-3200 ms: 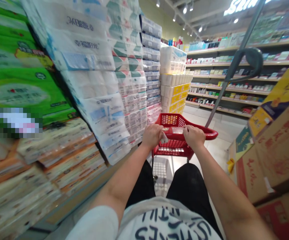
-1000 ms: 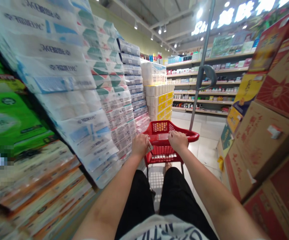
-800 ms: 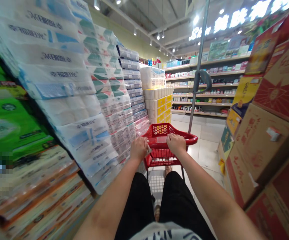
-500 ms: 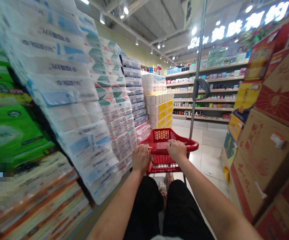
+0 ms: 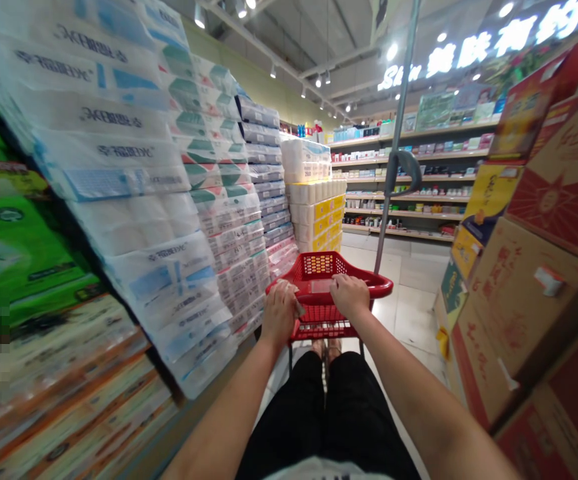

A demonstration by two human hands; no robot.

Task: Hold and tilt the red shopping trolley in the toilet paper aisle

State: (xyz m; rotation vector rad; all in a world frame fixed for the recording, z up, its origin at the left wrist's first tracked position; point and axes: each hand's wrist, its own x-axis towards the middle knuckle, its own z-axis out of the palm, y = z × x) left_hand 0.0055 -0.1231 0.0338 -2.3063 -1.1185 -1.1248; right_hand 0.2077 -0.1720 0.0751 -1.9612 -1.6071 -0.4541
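A red plastic shopping cart (image 5: 323,327) stands right in front of me, its basket pierced with small holes. My left hand (image 5: 279,310) is wrapped over the left part of its red handle. Toward the middle of the same handle, my right hand (image 5: 350,295) has its fingers curled over the bar. A grey metal pole (image 5: 396,127) with a curved hook-like bracket (image 5: 407,172) rises at the right side of the cart. Whether the pole is fixed to the cart, I cannot tell.
Tall stacks of wrapped toilet-paper packs (image 5: 113,133) line the left, with green packs (image 5: 13,247) nearest. Cardboard cartons (image 5: 533,300) are piled on the right. Shelves of small boxes and bottles (image 5: 409,177) span the back. Pale floor tiles (image 5: 409,300) run between.
The stacks on the left have slid closer and outward in view, as I moved slightly forward with the cart. My feet have shifted, and both hands keep their hold on the handle.
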